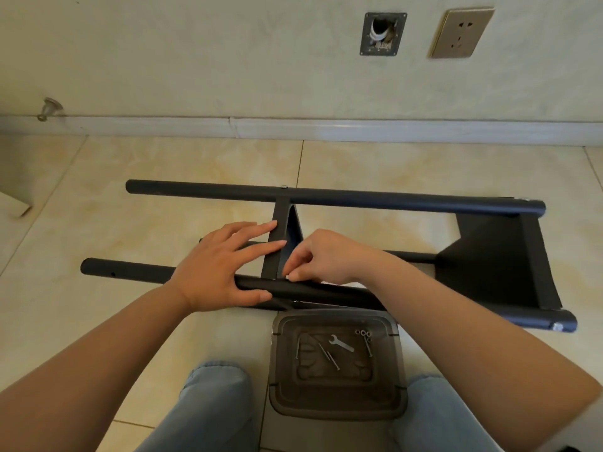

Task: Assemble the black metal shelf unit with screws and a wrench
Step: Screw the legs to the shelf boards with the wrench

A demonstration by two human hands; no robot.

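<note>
The black metal shelf unit lies on its side on the tiled floor, with its far pole (pixel 391 199) and near pole (pixel 130 272) running left to right. A middle shelf panel (pixel 277 223) and an end shelf panel (pixel 489 256) join them. My left hand (pixel 215 265) rests on the near pole, fingers straight and touching the middle panel. My right hand (pixel 326 256) pinches a small pale fastener (pixel 288 277) where that panel meets the near pole. A silver wrench (pixel 341 343), long screws (pixel 329 355) and nuts (pixel 363 334) lie in a dark tray (pixel 339 396).
The tray sits on the floor between my knees (pixel 212 402) in blue jeans. A white baseboard (pixel 326 128) and wall run behind the unit, with a socket (pixel 461 32), an open wall box (pixel 383 34) and a door stop (pixel 49 109).
</note>
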